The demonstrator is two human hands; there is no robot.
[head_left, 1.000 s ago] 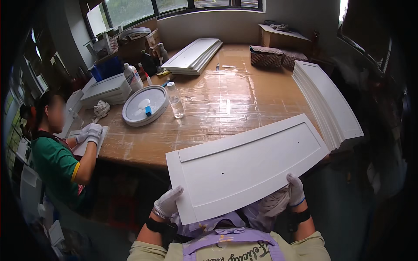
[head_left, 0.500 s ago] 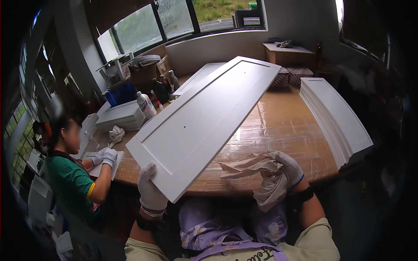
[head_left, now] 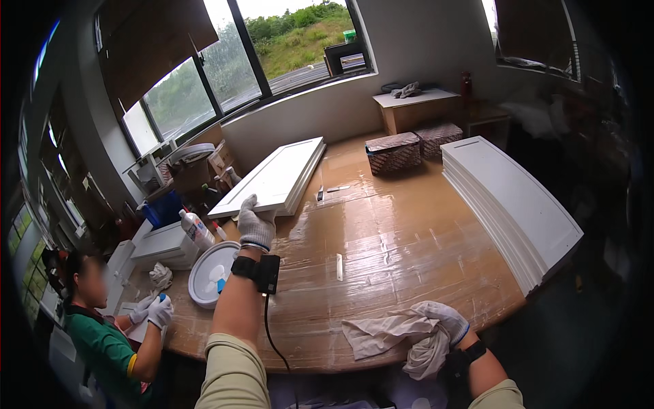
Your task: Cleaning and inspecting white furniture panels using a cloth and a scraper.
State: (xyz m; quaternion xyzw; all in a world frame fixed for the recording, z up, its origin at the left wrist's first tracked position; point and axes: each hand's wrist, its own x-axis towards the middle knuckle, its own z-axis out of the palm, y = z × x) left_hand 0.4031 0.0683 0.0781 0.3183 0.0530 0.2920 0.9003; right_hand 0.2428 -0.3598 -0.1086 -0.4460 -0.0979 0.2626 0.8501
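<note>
My left hand (head_left: 256,225), in a white knit glove, reaches forward to the near end of a white framed panel (head_left: 281,172). Its fingers are closed on the panel's edge. That panel lies on top of a short stack of similar panels, left of the table's middle. Near the front edge of the table, my right hand (head_left: 445,322), also gloved, is closed round a bunched beige cloth (head_left: 390,331). Part of the cloth spreads over the tabletop and part hangs below the hand.
The brown table (head_left: 398,252) has a glossy covering. A tall stack of white panels (head_left: 507,198) stands at the right, patterned boxes (head_left: 394,153) at the back. Left are a round white lid (head_left: 208,269), a bottle (head_left: 197,230) and a co-worker (head_left: 112,334) with gloved hands.
The panel that I held tilted in front of me now rests on the far-left stack; my left arm has stretched forward with it. My right hand stays low with the cloth. The view has shifted.
</note>
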